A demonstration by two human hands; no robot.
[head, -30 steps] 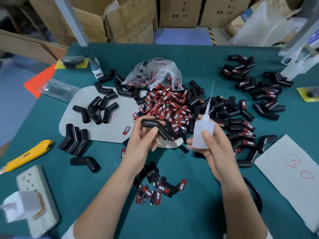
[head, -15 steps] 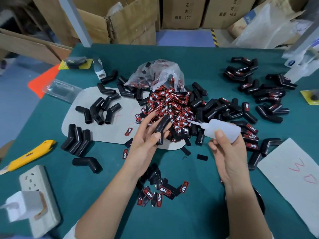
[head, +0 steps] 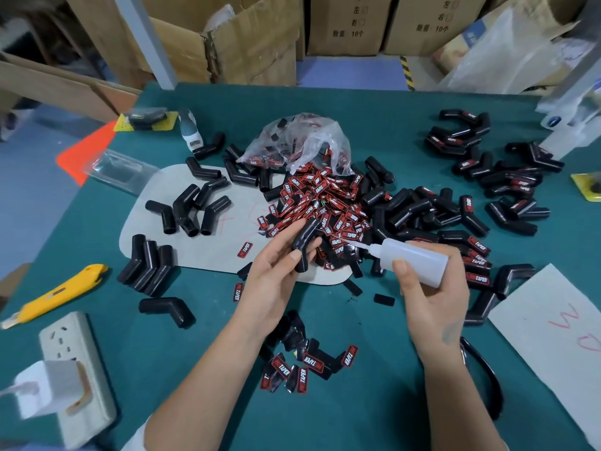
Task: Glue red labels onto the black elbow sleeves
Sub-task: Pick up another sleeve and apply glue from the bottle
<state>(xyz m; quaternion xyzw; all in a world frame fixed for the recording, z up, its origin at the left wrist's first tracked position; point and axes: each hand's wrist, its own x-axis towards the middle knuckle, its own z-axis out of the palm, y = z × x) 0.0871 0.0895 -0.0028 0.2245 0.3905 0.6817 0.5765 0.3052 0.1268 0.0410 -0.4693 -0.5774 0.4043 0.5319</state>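
My left hand (head: pixel 276 271) holds a black elbow sleeve (head: pixel 304 244) between thumb and fingers, above the edge of a grey mat (head: pixel 201 252). A white squeeze glue bottle (head: pixel 413 257) lies tilted in the grip of my right hand (head: pixel 432 294), its thin nozzle pointing left toward the sleeve with a small gap between them. A heap of red labels (head: pixel 322 203) spills from a clear plastic bag (head: pixel 299 141) just beyond the hands. Bare black sleeves (head: pixel 192 206) lie on the mat; labelled sleeves (head: pixel 481 177) are piled at the right.
A yellow utility knife (head: pixel 55 296) and a white power strip (head: pixel 74 369) lie at the near left. Loose labels (head: pixel 305 366) sit between my forearms. A white paper sheet (head: pixel 553 336) is at the right, and cardboard boxes (head: pixel 253 43) stand behind the green table (head: pixel 374 105).
My right hand tipped the glue bottle from upright to lying sideways, nozzle toward the sleeve. My left hand turned the sleeve from lying across to more upright.
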